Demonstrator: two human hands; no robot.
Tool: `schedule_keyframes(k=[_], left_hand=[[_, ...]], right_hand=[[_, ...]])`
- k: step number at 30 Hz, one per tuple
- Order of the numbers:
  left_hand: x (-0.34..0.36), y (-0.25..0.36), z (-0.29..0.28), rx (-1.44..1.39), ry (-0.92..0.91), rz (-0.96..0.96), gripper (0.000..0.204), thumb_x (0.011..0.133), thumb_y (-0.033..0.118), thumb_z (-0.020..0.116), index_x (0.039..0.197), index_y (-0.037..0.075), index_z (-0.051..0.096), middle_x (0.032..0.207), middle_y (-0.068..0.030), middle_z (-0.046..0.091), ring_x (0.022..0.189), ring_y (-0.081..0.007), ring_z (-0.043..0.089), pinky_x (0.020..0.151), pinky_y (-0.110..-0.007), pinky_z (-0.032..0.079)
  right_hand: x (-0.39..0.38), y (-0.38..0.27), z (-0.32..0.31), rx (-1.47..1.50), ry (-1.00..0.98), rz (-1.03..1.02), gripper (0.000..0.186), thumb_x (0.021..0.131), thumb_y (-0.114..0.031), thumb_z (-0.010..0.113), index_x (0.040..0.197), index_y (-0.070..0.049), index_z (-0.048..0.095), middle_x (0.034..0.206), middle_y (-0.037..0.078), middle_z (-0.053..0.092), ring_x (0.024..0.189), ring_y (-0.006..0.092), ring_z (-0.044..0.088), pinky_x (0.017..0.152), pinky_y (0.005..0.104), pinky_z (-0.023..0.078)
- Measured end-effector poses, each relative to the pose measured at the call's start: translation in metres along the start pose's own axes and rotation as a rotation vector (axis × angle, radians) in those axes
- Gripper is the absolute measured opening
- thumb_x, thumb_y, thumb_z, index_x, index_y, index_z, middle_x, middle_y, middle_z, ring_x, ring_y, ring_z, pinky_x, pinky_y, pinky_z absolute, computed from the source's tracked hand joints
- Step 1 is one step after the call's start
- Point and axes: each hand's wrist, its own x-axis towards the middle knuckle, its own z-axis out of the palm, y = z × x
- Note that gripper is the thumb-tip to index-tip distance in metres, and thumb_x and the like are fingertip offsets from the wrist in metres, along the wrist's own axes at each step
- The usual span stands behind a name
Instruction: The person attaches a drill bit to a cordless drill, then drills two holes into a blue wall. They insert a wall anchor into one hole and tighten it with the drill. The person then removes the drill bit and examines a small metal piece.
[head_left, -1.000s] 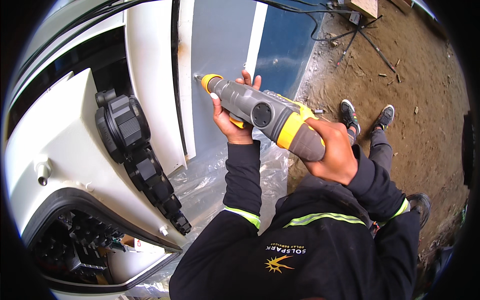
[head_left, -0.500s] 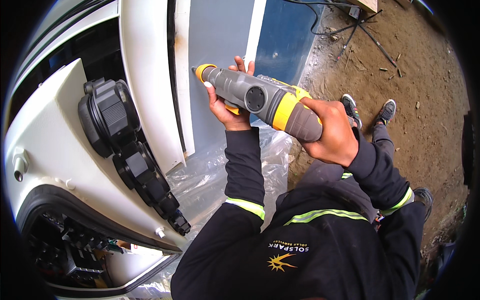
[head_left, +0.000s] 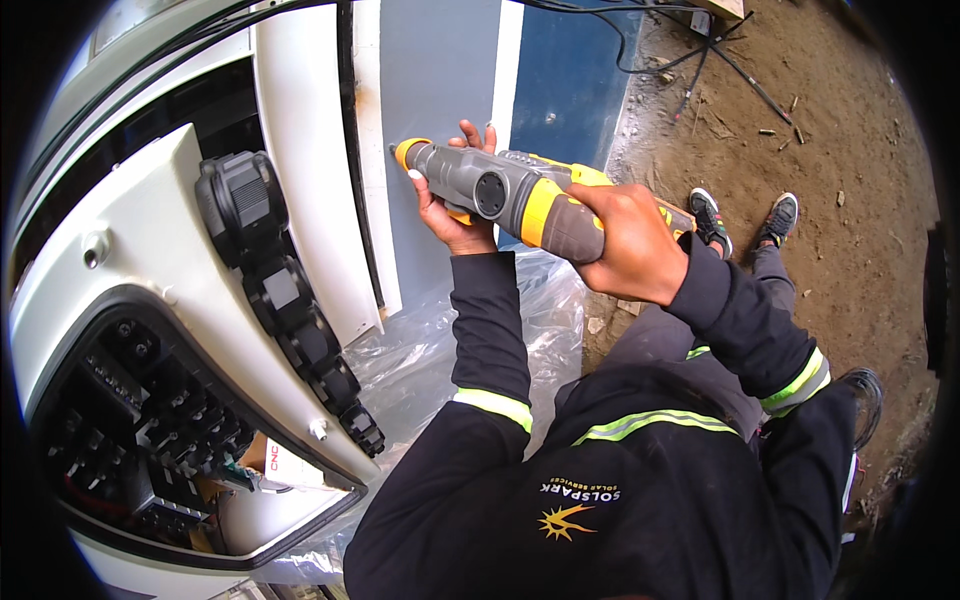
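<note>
A grey and yellow rotary hammer drill (head_left: 485,190) is held level across the middle of the view, its nose pointing left at the grey-blue wall panel (head_left: 435,70). Whether the tip touches the panel I cannot tell. My right hand (head_left: 640,250) is wrapped round the rear grip. My left hand (head_left: 455,215) supports the front from below, its thumb on the near side and other fingertips showing beyond the body. Part of that grip is hidden by the drill.
At left stands a white cabinet (head_left: 225,330) with black cable glands (head_left: 280,290) and an open compartment of wiring. Clear plastic sheeting (head_left: 450,330) lies below the wall. Dirt ground (head_left: 840,150), black cables (head_left: 720,50) and a pair of shoes (head_left: 775,220) are at right.
The drill's rear end and my right hand have shifted slightly left and up, with the grip kept. The view has moved, showing more of the cabinet's compartment and the cables at the top left.
</note>
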Motion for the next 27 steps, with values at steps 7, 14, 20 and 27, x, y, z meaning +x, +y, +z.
schedule_keyframes(k=[7,14,20,27], left_hand=[[-0.001,0.0017,0.0024,0.054,-0.021,-0.028,0.07,0.101,0.051,0.063,0.131,-0.011,0.055,0.126,-0.0225,0.066,0.149,-0.0396,0.044,0.133,-0.062,0.021],[0.0006,-0.0017,0.003,-0.017,0.078,-0.027,0.07,0.102,0.051,0.063,0.129,-0.012,0.054,0.124,-0.023,0.067,0.145,-0.0391,0.048,0.132,-0.063,0.021],[-0.0003,0.0023,0.0014,-0.067,-0.076,-0.09,0.074,0.1,0.052,0.065,0.133,-0.014,0.056,0.143,-0.0263,0.056,0.149,-0.0464,0.041,0.132,-0.064,0.02],[0.0012,0.0017,0.0003,-0.005,-0.005,-0.044,0.074,0.1,0.052,0.066,0.132,-0.013,0.057,0.142,-0.0264,0.056,0.15,-0.0452,0.041,0.132,-0.064,0.02]], right_hand=[[-0.0016,0.0019,0.0055,0.025,0.026,0.009,0.034,0.068,-0.004,0.073,0.102,0.001,0.071,0.083,0.025,0.071,0.083,0.0468,0.071,0.075,0.0505,0.057],[0.0005,0.0013,-0.0017,0.011,0.044,0.004,0.037,0.069,-0.005,0.074,0.105,0.001,0.074,0.083,0.025,0.072,0.082,0.0456,0.072,0.074,0.0486,0.058],[0.001,-0.0028,-0.0008,-0.039,0.043,0.018,0.032,0.072,-0.008,0.075,0.103,0.001,0.074,0.082,0.025,0.072,0.081,0.0442,0.073,0.073,0.0479,0.059],[0.0024,-0.0005,-0.0002,-0.008,0.05,0.051,0.035,0.07,-0.008,0.076,0.104,0.0,0.074,0.084,0.025,0.073,0.082,0.0451,0.073,0.074,0.0489,0.059]])
